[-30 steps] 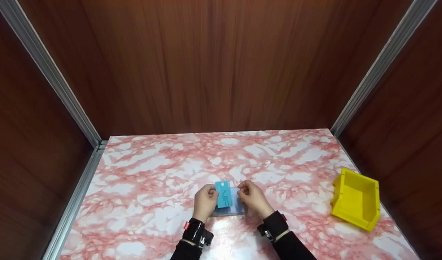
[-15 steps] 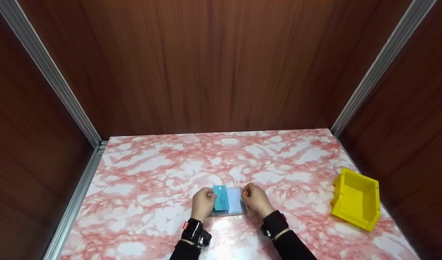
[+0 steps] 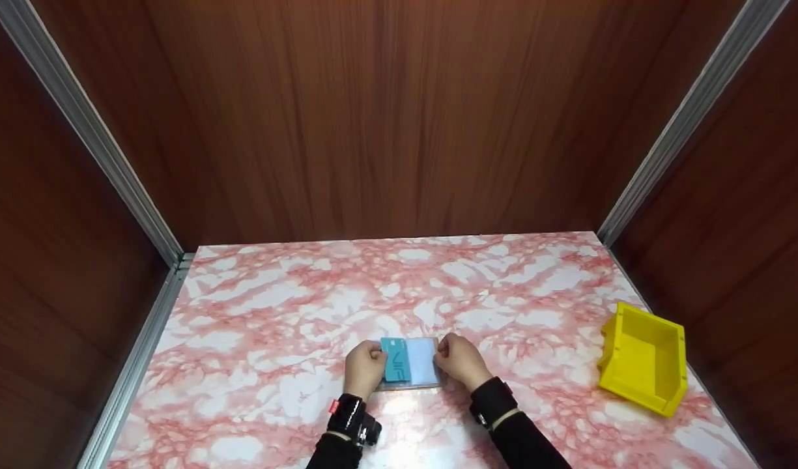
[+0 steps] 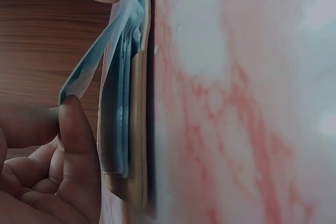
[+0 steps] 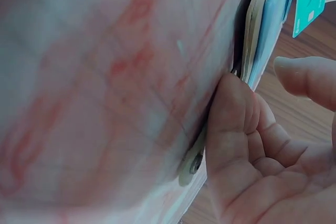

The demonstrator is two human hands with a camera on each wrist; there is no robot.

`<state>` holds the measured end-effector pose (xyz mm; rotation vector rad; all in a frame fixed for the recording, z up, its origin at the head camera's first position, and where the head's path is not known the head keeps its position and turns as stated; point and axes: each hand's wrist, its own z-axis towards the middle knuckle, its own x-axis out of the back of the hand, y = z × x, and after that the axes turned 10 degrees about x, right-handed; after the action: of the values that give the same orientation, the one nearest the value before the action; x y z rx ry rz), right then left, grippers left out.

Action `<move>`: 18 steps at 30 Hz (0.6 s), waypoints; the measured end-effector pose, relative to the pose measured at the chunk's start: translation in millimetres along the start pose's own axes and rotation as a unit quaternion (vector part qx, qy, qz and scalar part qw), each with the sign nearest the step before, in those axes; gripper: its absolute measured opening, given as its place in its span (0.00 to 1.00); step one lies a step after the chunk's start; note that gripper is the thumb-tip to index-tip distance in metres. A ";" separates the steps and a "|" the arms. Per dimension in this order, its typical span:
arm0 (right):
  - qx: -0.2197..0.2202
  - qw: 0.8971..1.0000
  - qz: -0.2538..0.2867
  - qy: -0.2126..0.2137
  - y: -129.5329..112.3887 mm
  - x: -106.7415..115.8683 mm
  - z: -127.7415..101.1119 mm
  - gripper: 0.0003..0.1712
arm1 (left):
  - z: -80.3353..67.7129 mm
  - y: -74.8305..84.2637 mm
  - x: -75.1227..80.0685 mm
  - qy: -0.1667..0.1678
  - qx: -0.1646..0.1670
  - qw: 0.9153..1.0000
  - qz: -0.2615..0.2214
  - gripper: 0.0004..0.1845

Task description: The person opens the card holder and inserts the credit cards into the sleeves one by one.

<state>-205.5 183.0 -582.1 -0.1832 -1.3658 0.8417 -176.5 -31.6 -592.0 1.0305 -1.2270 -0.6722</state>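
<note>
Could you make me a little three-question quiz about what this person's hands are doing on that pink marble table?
1. True or false: the teal card lies inside the yellow bin.
2. Which hand pinches the teal card? A) left hand B) right hand
3. Fill in: the card holder rests on the ____ table.

Key: 1 false; 2 A; 3 marble.

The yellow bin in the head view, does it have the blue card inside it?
No, the yellow bin sits apart at the right, and the blue card is between the hands.
</note>
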 end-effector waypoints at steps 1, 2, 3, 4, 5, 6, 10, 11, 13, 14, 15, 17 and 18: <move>0.000 1.000 -0.002 -0.001 -0.3 -0.2 0.2 0.08 | 0.1 -0.5 -0.3 0.002 0.000 1.000 0.001 0.08; -0.001 1.000 -0.003 -0.004 -0.6 -0.4 0.4 0.08 | 0.0 -0.7 -0.5 0.004 0.002 1.000 0.002 0.08; -0.002 1.000 -0.004 -0.007 -0.9 -0.7 0.4 0.09 | 0.1 -1.0 -0.7 0.005 0.004 1.000 0.003 0.08; -0.002 1.000 -0.005 -0.009 -1.1 -0.9 0.6 0.09 | 0.1 -1.4 -0.9 0.006 0.005 1.000 0.003 0.07; -0.001 1.000 -0.006 -0.011 -1.4 -1.2 0.7 0.09 | 0.0 -1.2 -0.8 0.007 0.007 1.000 0.003 0.07; -0.002 1.000 -0.006 -0.013 -1.6 -1.4 0.8 0.10 | 0.2 -1.2 -0.9 0.007 0.008 1.000 0.003 0.07; -0.006 1.000 -0.009 -0.014 -2.2 -2.4 1.2 0.11 | 0.8 -1.0 -1.3 0.002 0.015 1.000 0.003 0.07; -0.005 1.000 -0.011 -0.013 -2.3 -2.6 1.3 0.11 | 0.8 -0.7 -1.2 0.000 0.017 1.000 0.003 0.08; -0.007 1.000 -0.014 -0.012 -2.3 -3.2 1.6 0.12 | 0.9 -0.4 -1.4 -0.001 0.021 1.000 0.005 0.08; -0.007 1.000 -0.014 -0.012 -2.4 -3.4 1.6 0.12 | 0.9 -0.1 -1.4 0.000 0.020 1.000 0.007 0.09; -0.006 1.000 -0.015 -0.011 -2.4 -3.6 1.8 0.12 | 1.2 0.2 -1.5 0.001 0.019 1.000 0.008 0.09; -0.003 1.000 -0.016 -0.009 -2.4 -4.0 1.9 0.12 | 1.6 0.5 -2.2 0.004 0.023 1.000 0.011 0.09; -0.005 1.000 -0.016 -0.011 -2.4 -4.1 1.8 0.12 | 1.9 0.7 -2.7 0.007 0.024 1.000 0.012 0.09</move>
<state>-206.0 178.1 -583.5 -0.1597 -1.3908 0.8123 -179.1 -29.5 -592.5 1.0557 -1.2474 -0.6189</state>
